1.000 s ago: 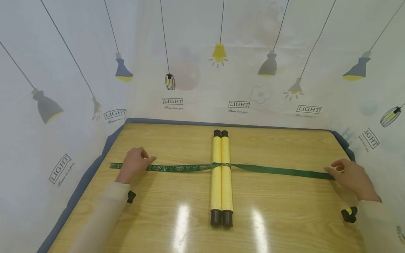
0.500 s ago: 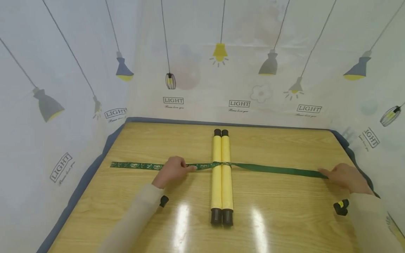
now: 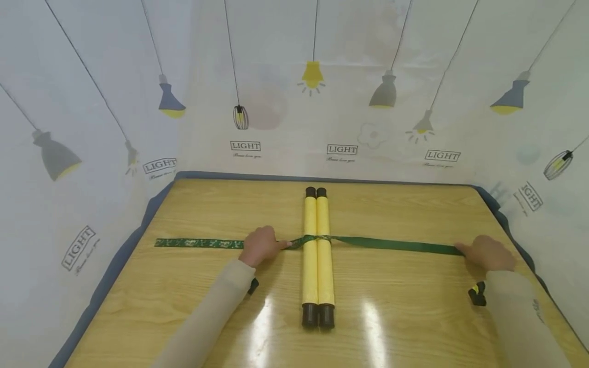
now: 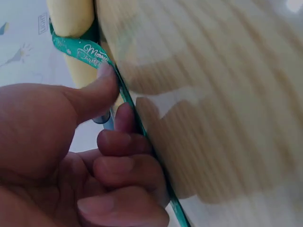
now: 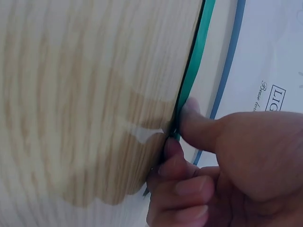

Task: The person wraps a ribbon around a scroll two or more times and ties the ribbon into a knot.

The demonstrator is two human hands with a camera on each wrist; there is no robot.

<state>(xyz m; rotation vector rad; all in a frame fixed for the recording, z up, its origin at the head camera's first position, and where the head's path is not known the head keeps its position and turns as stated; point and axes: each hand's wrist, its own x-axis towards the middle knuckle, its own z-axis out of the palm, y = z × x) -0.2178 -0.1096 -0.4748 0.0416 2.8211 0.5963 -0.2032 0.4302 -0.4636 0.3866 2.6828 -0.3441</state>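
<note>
Two yellow rods with dark end caps [image 3: 317, 266] lie side by side on the wooden table. A green ribbon [image 3: 391, 244] wraps round their middle and stretches out to both sides; its left part carries a light "Merry Christmas" print. Just left of the rods, my left hand [image 3: 261, 246] pinches the ribbon, thumb tip on the printed face and the other fingers curled behind. At the ribbon's right end, my right hand [image 3: 490, 254] pinches it between thumb and index finger. In the left wrist view the printed ribbon [image 4: 78, 48] bends round one yellow rod [image 4: 71, 19].
A wooden table [image 3: 230, 204] lies under everything, with a blue-grey edge [image 3: 257, 177] along the back. Behind it hangs a white backdrop [image 3: 276, 41] printed with lamps. Small black devices show below both wrists, one a black device with a yellow mark [image 3: 477, 294].
My left hand has slid right along the ribbon, close to the rods, and pinches it there. My right hand has shifted a little left and closed on the ribbon's end. The rods stay put.
</note>
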